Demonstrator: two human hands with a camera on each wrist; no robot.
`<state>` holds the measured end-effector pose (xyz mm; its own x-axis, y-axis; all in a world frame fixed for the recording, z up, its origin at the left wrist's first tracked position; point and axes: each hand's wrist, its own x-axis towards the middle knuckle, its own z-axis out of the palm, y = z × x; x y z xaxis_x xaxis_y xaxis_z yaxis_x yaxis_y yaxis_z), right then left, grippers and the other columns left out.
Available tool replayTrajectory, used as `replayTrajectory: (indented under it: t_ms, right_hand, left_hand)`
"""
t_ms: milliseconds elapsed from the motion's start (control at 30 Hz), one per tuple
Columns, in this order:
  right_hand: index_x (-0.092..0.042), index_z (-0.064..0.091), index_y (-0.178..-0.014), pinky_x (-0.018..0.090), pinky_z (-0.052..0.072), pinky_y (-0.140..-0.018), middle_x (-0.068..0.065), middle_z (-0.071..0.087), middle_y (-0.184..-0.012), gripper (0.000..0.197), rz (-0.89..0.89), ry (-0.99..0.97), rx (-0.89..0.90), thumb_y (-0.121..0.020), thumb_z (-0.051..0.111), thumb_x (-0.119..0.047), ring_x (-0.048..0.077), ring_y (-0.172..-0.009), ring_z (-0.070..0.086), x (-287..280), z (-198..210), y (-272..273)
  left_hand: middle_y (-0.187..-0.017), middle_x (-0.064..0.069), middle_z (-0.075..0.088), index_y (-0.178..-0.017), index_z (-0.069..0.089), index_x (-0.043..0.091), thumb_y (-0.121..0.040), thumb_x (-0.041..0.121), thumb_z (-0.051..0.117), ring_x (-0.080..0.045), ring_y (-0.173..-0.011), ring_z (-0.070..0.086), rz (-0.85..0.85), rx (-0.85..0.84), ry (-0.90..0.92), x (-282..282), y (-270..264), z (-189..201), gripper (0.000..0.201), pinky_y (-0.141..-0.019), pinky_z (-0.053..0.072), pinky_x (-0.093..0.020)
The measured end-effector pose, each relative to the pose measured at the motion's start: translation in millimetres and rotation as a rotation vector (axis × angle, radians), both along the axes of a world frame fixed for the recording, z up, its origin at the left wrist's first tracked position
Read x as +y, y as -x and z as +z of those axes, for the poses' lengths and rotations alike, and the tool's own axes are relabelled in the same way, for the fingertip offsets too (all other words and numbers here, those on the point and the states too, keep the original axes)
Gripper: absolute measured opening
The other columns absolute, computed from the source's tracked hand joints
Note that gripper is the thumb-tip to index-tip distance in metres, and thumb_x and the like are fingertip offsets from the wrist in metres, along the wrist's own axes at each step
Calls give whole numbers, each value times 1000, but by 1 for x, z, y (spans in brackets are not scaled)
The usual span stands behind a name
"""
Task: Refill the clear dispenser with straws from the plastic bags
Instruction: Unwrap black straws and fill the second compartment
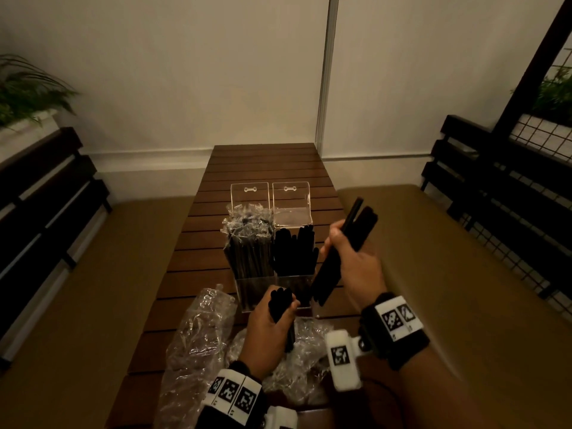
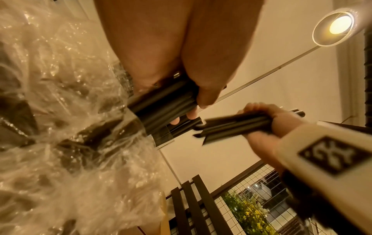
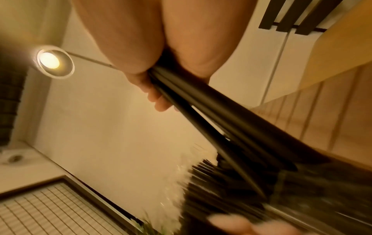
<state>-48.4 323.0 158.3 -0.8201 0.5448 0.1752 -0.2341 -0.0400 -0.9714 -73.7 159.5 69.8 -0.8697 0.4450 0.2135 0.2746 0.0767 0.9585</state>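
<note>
A clear two-compartment dispenser [image 1: 291,199] stands mid-table with both lids up. Its left side holds wrapped black straws [image 1: 247,243]; the right side holds bare black straws [image 1: 294,252]. My right hand [image 1: 349,258] grips a bundle of black straws [image 1: 343,255] tilted just right of the dispenser, also seen in the right wrist view as a straw bundle [image 3: 211,111]. My left hand [image 1: 272,329] grips a smaller bunch of black straws [image 1: 281,308] in front of the dispenser, above crumpled plastic bags [image 1: 201,335]. The left wrist view shows that bunch [image 2: 167,101] coming out of a bag [image 2: 60,127].
The slatted wooden table [image 1: 266,162] runs away from me toward a white wall. Padded benches [image 1: 448,274] flank both sides, with dark slatted backs [image 1: 46,196] and a wire grid at the right. Plants sit at far left and far right.
</note>
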Motion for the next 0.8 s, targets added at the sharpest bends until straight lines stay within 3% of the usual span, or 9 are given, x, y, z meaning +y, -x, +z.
replayTrajectory:
  t_ms: [67,167,333,367,467,533,633,800]
  right_hand:
    - [-22,63,-98,34,53,-82,-7,66,-75,7,-22,48,41,-97,56,-23,10,-77,65,5,19,12]
    - [-25,65,-98,34,53,-92,-9,70,-74,7,-38,148,98,-97,57,-24,12,-85,67,9,40,34]
    - [-29,66,-97,43,51,-100,-2,73,-85,5,-78,13,91,-95,62,-29,18,-95,71,10,39,72]
    - [-26,66,-96,42,51,-98,0,72,-85,4,-80,-16,101,-94,62,-27,20,-93,70,10,36,78]
    - [-11,64,-101,29,54,-83,6,67,-83,8,-76,-33,126,-95,61,-16,16,-83,67,8,26,87]
    - [-11,63,-102,27,53,-79,6,66,-83,9,-64,-52,115,-96,61,-17,15,-82,66,8,21,90]
    - [-16,63,-99,33,52,-83,4,64,-82,5,-52,-92,121,-96,61,-19,16,-81,64,9,21,93]
    - [-23,62,-96,47,53,-82,0,59,-72,5,-134,-155,191,-97,58,-19,20,-73,59,16,27,90]
  left_hand:
    - [-85,4,63,-90,59,16,-95,15,60,-12,-81,62,-10,-5,-1,0,0,-2,6,-73,45,-14]
    - [-84,5,63,-90,58,19,-96,17,59,-10,-81,62,-17,-26,4,-1,0,-5,6,-72,45,-13]
    - [-84,4,62,-91,59,23,-97,22,58,-20,-81,62,-39,-100,19,-1,0,-15,6,-76,57,-47]
    - [-83,3,62,-90,59,24,-97,22,58,-22,-79,62,-42,-104,16,0,0,-16,7,-75,57,-48]
    - [-82,0,62,-88,59,22,-97,20,58,-16,-76,60,-40,-89,9,0,2,-19,9,-72,50,-26]
    - [-82,0,63,-87,60,20,-96,19,58,-14,-77,60,-34,-91,9,0,2,-18,10,-69,45,-16]
    - [-83,4,63,-88,60,20,-96,18,58,-7,-77,60,-43,-92,30,-1,4,-19,9,-70,44,-12]
    - [-87,-5,64,-93,61,17,-97,21,57,-23,-86,61,-57,-102,24,1,6,-25,8,-72,46,-20]
